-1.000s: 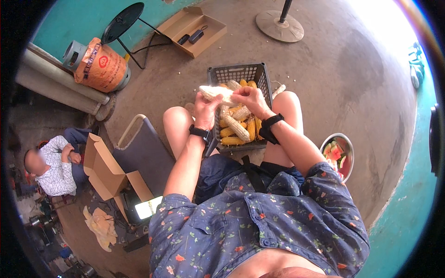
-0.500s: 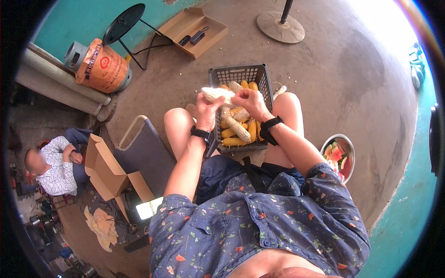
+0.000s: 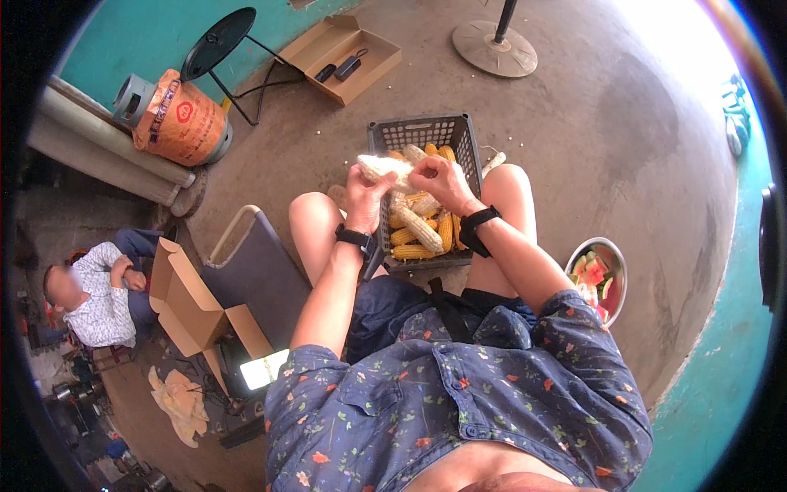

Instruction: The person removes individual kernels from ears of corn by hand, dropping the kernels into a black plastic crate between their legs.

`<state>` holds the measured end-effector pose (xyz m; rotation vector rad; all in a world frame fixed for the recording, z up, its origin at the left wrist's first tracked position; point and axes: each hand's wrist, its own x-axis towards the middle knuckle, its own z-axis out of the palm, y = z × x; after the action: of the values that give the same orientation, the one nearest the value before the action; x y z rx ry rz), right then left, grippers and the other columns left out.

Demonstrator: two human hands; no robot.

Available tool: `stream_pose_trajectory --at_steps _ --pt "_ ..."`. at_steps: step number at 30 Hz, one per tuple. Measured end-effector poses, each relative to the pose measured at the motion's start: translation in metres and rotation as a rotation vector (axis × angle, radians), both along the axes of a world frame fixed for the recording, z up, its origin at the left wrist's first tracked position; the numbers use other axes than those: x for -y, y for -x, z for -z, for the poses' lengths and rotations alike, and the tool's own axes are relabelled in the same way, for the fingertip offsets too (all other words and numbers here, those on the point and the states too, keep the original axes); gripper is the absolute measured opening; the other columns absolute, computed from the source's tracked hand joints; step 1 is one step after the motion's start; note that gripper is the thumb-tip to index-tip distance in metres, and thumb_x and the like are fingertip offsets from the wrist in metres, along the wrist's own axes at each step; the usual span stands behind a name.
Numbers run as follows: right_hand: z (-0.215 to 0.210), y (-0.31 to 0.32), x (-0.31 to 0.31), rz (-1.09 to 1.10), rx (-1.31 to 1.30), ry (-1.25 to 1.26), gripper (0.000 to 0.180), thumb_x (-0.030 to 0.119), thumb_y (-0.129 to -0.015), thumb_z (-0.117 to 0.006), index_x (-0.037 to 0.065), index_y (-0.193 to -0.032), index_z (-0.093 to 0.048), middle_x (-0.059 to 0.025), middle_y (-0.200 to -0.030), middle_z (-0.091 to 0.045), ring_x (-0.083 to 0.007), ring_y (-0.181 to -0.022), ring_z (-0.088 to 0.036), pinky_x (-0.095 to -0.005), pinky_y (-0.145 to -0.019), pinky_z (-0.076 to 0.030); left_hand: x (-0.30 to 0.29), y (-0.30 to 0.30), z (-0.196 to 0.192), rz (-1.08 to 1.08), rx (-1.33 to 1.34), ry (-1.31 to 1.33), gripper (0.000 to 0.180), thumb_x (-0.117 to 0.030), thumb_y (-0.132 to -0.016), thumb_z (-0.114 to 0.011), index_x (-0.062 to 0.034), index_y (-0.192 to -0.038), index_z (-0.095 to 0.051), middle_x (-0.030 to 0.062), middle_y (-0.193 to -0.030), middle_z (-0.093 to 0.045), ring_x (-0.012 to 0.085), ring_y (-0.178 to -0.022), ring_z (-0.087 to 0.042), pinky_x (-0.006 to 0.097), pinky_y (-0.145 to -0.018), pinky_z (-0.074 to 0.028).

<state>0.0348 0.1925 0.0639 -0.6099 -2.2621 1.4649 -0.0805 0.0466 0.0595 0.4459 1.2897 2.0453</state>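
My left hand [image 3: 365, 197] is wrapped round a pale corn cob [image 3: 376, 166], holding it tilted above the crate. Against the cob's right end, the fingers of my right hand [image 3: 443, 183] are curled in a pinch; whether any kernels sit between them is too small to see. Below both hands stands a dark plastic crate [image 3: 420, 129] between my knees. Yellow ears of corn [image 3: 414, 252] and whitish cobs [image 3: 420, 228] lie mixed in it, partly hidden by my hands. Each wrist wears a black strap.
At my right sits a metal bowl [image 3: 620, 287] of watermelon pieces. Another pale cob [image 3: 494, 162] lies beside the crate. Ahead are an open cardboard box [image 3: 381, 61] and a round stand base [image 3: 494, 51]. A chair [image 3: 258, 275] and a seated person [image 3: 102, 295] are at the left.
My right fingers have shifted slightly at the cob's end. My left hand keeps the cob in nearly the same place.
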Motion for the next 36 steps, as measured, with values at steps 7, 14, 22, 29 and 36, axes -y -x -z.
stream_pose_trajectory --at_steps 7,14,22,29,36 --pt "0.002 0.001 0.0 0.009 -0.042 -0.005 0.022 0.02 -0.078 -0.07 0.0 -0.086 -0.069 -0.0115 -0.084 -0.066 -0.0195 -0.076 -0.065 -0.0336 -0.072 -0.051 -0.001 0.001 0.004 -0.021 0.059 0.001 0.041 -0.007 -0.086 -0.074 -0.0017 -0.117 -0.047 0.0097 -0.114 -0.061 0.0183 -0.103 -0.061 0.033 -0.092 -0.051" --pt "0.0 0.002 -0.002 0.172 -0.047 0.1 0.024 0.022 -0.086 -0.065 -0.001 -0.091 -0.067 -0.0142 -0.083 -0.068 -0.0204 -0.076 -0.065 -0.0339 -0.072 -0.051 0.002 0.006 0.005 -0.047 0.174 -0.039 0.035 -0.02 -0.096 -0.063 -0.0045 -0.122 -0.046 0.0106 -0.117 -0.058 0.0215 -0.107 -0.059 0.038 -0.093 -0.051" --pt "0.014 0.002 -0.011 0.227 -0.013 0.019 0.02 0.019 -0.086 -0.066 -0.001 -0.089 -0.064 -0.0119 -0.076 -0.065 -0.0201 -0.072 -0.063 -0.0327 -0.069 -0.05 0.007 0.018 0.017 -0.263 0.31 -0.082 0.041 -0.038 -0.099 -0.056 -0.0076 -0.125 -0.045 0.0098 -0.117 -0.057 0.0216 -0.108 -0.058 0.039 -0.093 -0.047" --pt "0.013 0.002 -0.007 0.143 0.006 -0.011 0.016 0.015 -0.084 -0.068 0.0 -0.089 -0.064 -0.0103 -0.079 -0.067 -0.0199 -0.073 -0.064 -0.0328 -0.069 -0.051 0.006 0.014 0.01 -0.142 0.302 -0.087 0.039 -0.037 -0.1 -0.054 -0.0029 -0.118 -0.051 0.0104 -0.112 -0.061 0.0209 -0.106 -0.058 0.039 -0.094 -0.046" --pt "0.012 0.003 -0.003 0.12 -0.109 0.005 0.02 0.014 -0.086 -0.066 0.001 -0.101 -0.069 -0.013 -0.092 -0.068 -0.0214 -0.082 -0.065 -0.0333 -0.074 -0.051 0.003 0.013 0.01 -0.116 0.235 -0.026 0.037 -0.034 -0.101 -0.053 -0.0027 -0.12 -0.052 0.0113 -0.115 -0.062 0.0216 -0.107 -0.059 0.038 -0.096 -0.046"
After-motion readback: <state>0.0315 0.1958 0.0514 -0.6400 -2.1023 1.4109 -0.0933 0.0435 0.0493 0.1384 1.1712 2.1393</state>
